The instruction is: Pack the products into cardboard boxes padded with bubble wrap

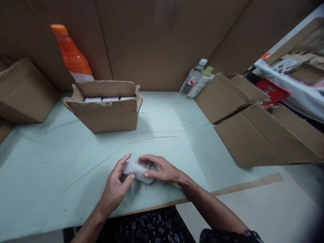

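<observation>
A small roll-shaped bundle of bubble wrap (138, 171) is held between my two hands, just above the near part of the table. My left hand (116, 182) grips its left end, thumb in front and fingers behind. At the right end, my right hand (162, 169) has its thumb against the wrap and its fingers curled over the far side. What the bubble wrap encloses, if anything, cannot be made out. Beyond my hands stands an open cardboard box (113, 116) with several white-and-purple packs (110, 99) inside.
A pale green cloth (63, 148) covers the table. An orange bottle (73, 55) stands behind the box. Cardboard boxes flank both sides, one at left (27, 91) and one at right (263, 138). A clear bottle (191, 79) and a white bottle with a green cap (202, 82) stand at back right.
</observation>
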Available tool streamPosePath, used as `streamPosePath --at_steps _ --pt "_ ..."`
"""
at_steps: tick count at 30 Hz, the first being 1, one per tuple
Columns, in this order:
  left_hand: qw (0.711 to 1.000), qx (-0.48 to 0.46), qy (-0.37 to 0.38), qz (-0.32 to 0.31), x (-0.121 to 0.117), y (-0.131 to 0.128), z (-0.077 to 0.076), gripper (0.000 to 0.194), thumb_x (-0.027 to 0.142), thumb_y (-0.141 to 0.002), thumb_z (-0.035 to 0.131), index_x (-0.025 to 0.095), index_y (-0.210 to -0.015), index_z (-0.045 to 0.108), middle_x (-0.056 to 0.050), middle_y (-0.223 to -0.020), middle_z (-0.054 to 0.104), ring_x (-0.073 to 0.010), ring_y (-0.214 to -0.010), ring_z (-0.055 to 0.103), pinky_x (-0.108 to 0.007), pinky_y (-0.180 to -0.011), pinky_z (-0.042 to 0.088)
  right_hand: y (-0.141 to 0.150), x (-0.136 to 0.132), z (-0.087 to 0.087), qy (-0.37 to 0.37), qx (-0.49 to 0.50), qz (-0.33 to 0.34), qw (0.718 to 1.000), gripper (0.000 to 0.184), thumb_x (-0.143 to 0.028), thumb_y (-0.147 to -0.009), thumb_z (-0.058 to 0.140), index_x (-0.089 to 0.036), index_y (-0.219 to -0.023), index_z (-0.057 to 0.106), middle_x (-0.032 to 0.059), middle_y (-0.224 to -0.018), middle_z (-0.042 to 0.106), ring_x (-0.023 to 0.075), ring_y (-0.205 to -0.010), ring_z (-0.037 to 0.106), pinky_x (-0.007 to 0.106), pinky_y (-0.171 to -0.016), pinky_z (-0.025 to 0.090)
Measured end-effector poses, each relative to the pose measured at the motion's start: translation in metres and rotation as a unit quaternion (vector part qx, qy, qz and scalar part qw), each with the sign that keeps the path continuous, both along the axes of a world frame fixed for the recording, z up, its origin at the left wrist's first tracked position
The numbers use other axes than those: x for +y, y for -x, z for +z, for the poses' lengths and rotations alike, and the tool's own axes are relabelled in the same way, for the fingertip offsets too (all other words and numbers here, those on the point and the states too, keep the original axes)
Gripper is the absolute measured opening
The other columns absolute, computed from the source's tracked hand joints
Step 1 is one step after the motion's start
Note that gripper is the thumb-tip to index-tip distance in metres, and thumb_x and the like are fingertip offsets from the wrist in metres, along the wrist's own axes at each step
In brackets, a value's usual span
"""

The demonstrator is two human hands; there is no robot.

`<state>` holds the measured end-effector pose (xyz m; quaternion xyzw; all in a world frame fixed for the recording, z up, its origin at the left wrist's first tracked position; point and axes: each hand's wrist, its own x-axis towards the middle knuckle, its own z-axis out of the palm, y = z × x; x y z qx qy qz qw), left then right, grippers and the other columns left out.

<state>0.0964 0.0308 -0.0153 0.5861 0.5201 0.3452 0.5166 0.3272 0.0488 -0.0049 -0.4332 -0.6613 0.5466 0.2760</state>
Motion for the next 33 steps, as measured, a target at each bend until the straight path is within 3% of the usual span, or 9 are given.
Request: streamPosePath --at_steps 4,8,10,12,16,19,22,27,33 --pt "0.973 0.107 -0.203 -0.024 0.028 0.016 0.023 0.046 0.035 -0.093 0.064 0.025 -0.138 0.056 -0.009 -0.124 0.070 -0.0225 -0.108 0.069 -0.036 -0.093 0.057 -0.004 0.009 0.009 0.046 0.034 -0.020 0.998 0.029 -0.042 -0.090 0.069 -0.015 -0.097 0.074 0.0038 -0.086 0.072 0.0155 -0.079 0.064 0.028 -0.077 0.051" --pt "0.835 0.252 -0.483 0.079 0.095 0.044 0.073 0.060 0.021 -0.089 0.069 0.029 -0.145 0.050 -0.012 -0.135 0.063 -0.0303 -0.130 0.059 -0.049 -0.111 0.048 -0.014 0.028 0.032 -0.055 0.017 -0.044 0.997 0.023 -0.039 -0.089 0.073 -0.016 -0.091 0.075 0.0058 -0.090 0.073 0.0165 -0.084 0.065 0.030 -0.081 0.050" --pt "0.778 0.312 -0.537 0.100 0.129 0.057 0.092 0.069 0.017 -0.087 0.069 0.028 -0.150 0.044 -0.015 -0.142 0.059 -0.0351 -0.142 0.048 -0.056 -0.117 0.040 -0.020 0.041 0.049 -0.121 0.002 -0.041 0.992 0.018 -0.035 -0.089 0.074 -0.017 -0.089 0.076 0.0071 -0.091 0.073 0.0169 -0.085 0.066 0.030 -0.079 0.052" --pt "0.754 0.352 -0.544 0.103 0.154 0.065 0.099 0.061 0.015 -0.088 0.066 0.026 -0.145 0.048 -0.016 -0.137 0.062 -0.0371 -0.142 0.048 -0.060 -0.115 0.041 -0.024 0.053 0.070 -0.195 -0.003 -0.052 0.979 0.013 -0.031 -0.090 0.074 -0.018 -0.090 0.076 0.0071 -0.090 0.074 0.0166 -0.083 0.067 0.029 -0.076 0.053" --pt "0.738 0.368 -0.557 0.093 0.160 0.071 0.086 0.029 0.008 -0.088 0.063 0.024 -0.111 0.062 -0.011 -0.106 0.073 -0.0341 -0.118 0.067 -0.061 -0.110 0.046 -0.025 0.081 0.118 -0.314 -0.012 -0.125 0.941 0.007 -0.026 -0.092 0.071 -0.021 -0.093 0.075 0.0054 -0.090 0.074 0.0169 -0.081 0.067 0.030 -0.073 0.054" --pt "0.733 0.355 -0.572 0.095 0.147 0.071 0.073 0.029 0.003 -0.085 0.065 0.022 -0.106 0.061 -0.011 -0.101 0.073 -0.0333 -0.110 0.071 -0.062 -0.107 0.048 -0.014 0.111 0.149 -0.366 -0.054 -0.172 0.913 0.008 -0.029 -0.092 0.071 -0.022 -0.092 0.074 0.0039 -0.090 0.073 0.0169 -0.079 0.065 0.031 -0.071 0.052" --pt "0.736 0.344 -0.575 0.096 0.142 0.071 0.068 0.032 0.001 -0.083 0.067 0.021 -0.107 0.061 -0.012 -0.103 0.073 -0.0330 -0.107 0.071 -0.062 -0.105 0.049 0.008 0.149 0.166 -0.392 -0.099 -0.134 0.905 0.009 -0.027 -0.090 0.071 -0.020 -0.092 0.075 0.0028 -0.089 0.073 0.0153 -0.079 0.063 0.029 -0.071 0.050" --pt "0.744 0.330 -0.575 0.090 0.147 0.074 0.067 0.033 0.000 -0.083 0.068 0.020 -0.108 0.062 -0.011 -0.103 0.072 -0.0309 -0.103 0.072 -0.061 -0.104 0.050 0.042 0.192 0.157 -0.366 -0.104 -0.039 0.924 0.013 -0.027 -0.090 0.068 -0.015 -0.092 0.074 0.0012 -0.085 0.071 0.0110 -0.074 0.060 0.023 -0.066 0.044" --pt "0.752 0.323 -0.568 0.089 0.143 0.073 0.068 0.032 0.001 -0.083 0.067 0.019 -0.108 0.062 -0.012 -0.104 0.073 -0.0315 -0.104 0.072 -0.061 -0.106 0.048 0.046 0.188 0.143 -0.342 -0.108 -0.049 0.932 0.014 -0.028 -0.089 0.066 -0.016 -0.090 0.073 0.0014 -0.085 0.071 0.0113 -0.073 0.059 0.024 -0.066 0.042"
